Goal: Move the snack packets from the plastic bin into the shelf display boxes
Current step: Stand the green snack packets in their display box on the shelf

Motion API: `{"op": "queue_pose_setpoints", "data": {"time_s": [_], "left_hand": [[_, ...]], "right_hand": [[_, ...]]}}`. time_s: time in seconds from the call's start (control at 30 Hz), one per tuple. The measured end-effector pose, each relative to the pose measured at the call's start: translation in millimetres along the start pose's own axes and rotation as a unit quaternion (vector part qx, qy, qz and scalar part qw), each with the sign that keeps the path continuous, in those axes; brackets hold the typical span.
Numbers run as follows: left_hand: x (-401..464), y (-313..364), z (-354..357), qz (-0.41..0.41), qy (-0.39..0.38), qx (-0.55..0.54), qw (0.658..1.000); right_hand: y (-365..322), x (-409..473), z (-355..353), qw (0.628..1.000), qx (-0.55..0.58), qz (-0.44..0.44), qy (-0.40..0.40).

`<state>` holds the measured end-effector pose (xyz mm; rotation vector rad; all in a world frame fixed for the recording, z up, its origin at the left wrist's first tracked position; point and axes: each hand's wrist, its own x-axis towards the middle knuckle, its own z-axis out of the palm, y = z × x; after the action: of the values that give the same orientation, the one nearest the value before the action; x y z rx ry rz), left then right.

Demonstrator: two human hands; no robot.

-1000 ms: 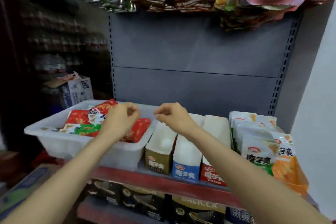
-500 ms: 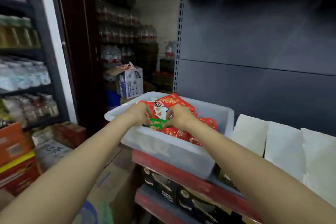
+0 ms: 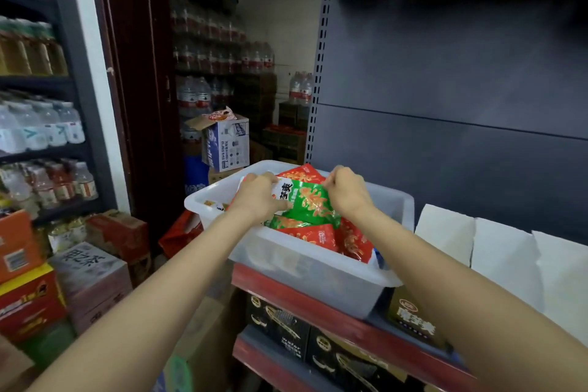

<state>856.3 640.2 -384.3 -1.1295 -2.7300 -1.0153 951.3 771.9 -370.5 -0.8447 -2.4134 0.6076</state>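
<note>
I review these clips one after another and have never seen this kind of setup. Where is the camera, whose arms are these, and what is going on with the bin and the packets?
There is no machine here. The one picture comes from a wide-angle camera worn on a person's head, looking forward and down, so the two bare arms reaching in from the bottom are that person's own.

The scene is a shop. A clear plastic bin sits on a red-edged shelf and holds red and green snack packets. The left hand and the right hand together grip one green packet above the pile, each at one side of it. A red packet lies just below it.

To the right of the bin stand white display boxes, where the packets are meant to go. Bottled drinks and cartons fill the background on the left.
</note>
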Motion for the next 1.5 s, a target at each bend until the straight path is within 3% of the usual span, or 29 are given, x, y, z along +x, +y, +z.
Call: {"op": "queue_pose_setpoints", "data": {"time_s": [0.2,0.37,0.5,0.77,1.13,1.33,1.5], "left_hand": [[-16,43,5,-0.035,-0.007,-0.153,0.988],[-34,97,26,-0.042,-0.091,-0.372,0.923],[-49,145,46,0.001,-0.092,-0.47,0.878],[-81,248,95,0.095,-0.135,-0.475,0.864],[-105,343,139,0.228,-0.046,-0.384,0.893],[-109,345,145,0.256,-0.085,-0.353,0.896],[-111,339,152,0.279,-0.104,-0.263,0.918]], "right_hand": [[30,-19,-42,0.983,0.156,0.059,0.076],[60,-54,-84,0.94,0.325,0.09,0.056],[84,-83,-129,0.94,0.332,0.069,0.041],[152,-119,-217,0.98,0.159,0.092,0.075],[229,-161,-289,0.966,0.157,0.044,0.202],[243,-171,-295,0.97,0.167,0.032,0.172],[254,-180,-292,0.977,0.155,0.039,0.143]]}}
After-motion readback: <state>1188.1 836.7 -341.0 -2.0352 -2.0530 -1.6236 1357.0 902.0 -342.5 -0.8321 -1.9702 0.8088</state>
